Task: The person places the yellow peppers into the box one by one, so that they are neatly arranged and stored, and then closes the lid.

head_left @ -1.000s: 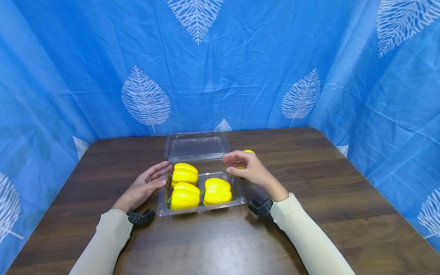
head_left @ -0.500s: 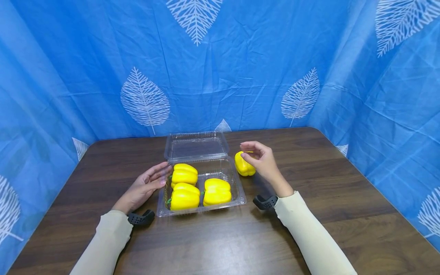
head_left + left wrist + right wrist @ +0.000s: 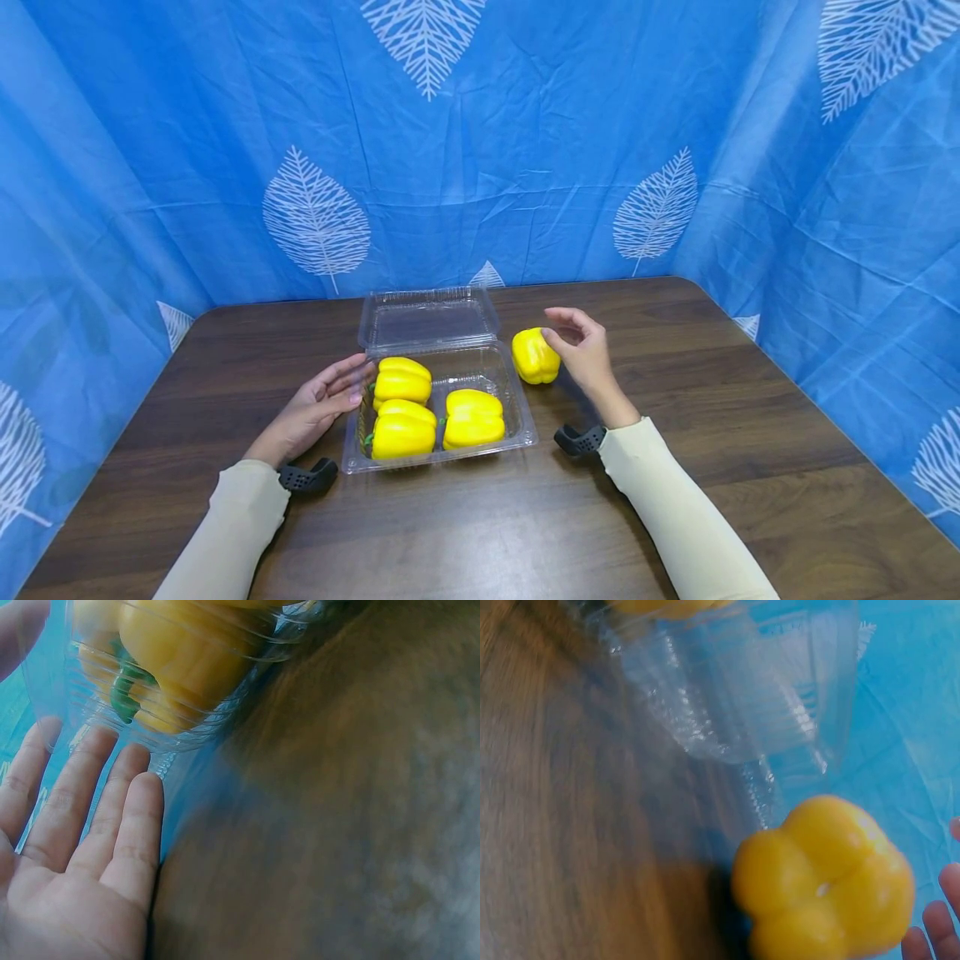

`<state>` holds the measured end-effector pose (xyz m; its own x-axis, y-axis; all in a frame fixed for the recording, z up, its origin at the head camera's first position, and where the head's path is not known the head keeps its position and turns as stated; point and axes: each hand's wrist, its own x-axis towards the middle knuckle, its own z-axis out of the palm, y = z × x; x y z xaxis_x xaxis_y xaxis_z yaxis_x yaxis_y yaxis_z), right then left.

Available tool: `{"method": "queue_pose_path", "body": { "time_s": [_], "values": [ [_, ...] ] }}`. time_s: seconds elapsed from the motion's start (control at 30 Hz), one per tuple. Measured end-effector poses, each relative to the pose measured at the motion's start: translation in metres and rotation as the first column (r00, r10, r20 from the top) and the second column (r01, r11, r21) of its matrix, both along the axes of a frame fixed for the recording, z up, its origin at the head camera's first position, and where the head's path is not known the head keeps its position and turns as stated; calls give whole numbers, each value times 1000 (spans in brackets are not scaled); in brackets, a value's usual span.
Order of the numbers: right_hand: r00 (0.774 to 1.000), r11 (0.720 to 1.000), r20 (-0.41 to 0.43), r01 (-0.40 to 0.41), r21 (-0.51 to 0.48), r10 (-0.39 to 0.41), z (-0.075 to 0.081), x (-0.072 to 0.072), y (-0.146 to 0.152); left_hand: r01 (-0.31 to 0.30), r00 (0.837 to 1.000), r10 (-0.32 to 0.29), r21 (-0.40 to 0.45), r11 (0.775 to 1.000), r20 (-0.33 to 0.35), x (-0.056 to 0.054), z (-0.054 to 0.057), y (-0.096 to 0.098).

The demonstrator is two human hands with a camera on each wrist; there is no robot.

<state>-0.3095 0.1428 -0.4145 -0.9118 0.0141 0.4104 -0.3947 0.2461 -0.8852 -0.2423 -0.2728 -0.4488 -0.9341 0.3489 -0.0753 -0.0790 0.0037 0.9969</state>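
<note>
A clear plastic clamshell container (image 3: 527,417) lies with its lid (image 3: 431,321) folded back. Three yellow bell peppers sit inside: a back-left pepper (image 3: 403,379), a front-left pepper (image 3: 403,431) and a right-hand pepper (image 3: 474,419). My left hand (image 3: 318,408) rests at the container's left side with fingers extended; in the left wrist view the fingertips (image 3: 135,757) meet its ribbed wall. Outside, just right of the container, another yellow bell pepper (image 3: 535,357) stands on the table. Close on its right is my right hand (image 3: 588,354), fingers loosely bent and holding nothing.
The dark wooden table (image 3: 465,533) runs up to a blue curtain (image 3: 480,167) with white leaf prints at the back and sides. A black wrist strap (image 3: 309,477) is on the left wrist, a similar strap (image 3: 579,440) on the right.
My right hand has moved right from over the container's back-right corner to the far side of the loose pepper, which now shows more fully. The left hand stays in place.
</note>
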Motion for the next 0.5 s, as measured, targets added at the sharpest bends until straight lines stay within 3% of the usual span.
{"method": "queue_pose_path", "body": {
  "time_s": [0.27,0.5],
  "values": [
    [981,998,193,-15,-55,26,-13,-4,9,0,1000,0,-2,1000,1,-1,0,0],
    [938,995,335,-102,19,90,-25,-6,14,2,1000,-2,5,1000,1,-1,0,-1]
  ]
}}
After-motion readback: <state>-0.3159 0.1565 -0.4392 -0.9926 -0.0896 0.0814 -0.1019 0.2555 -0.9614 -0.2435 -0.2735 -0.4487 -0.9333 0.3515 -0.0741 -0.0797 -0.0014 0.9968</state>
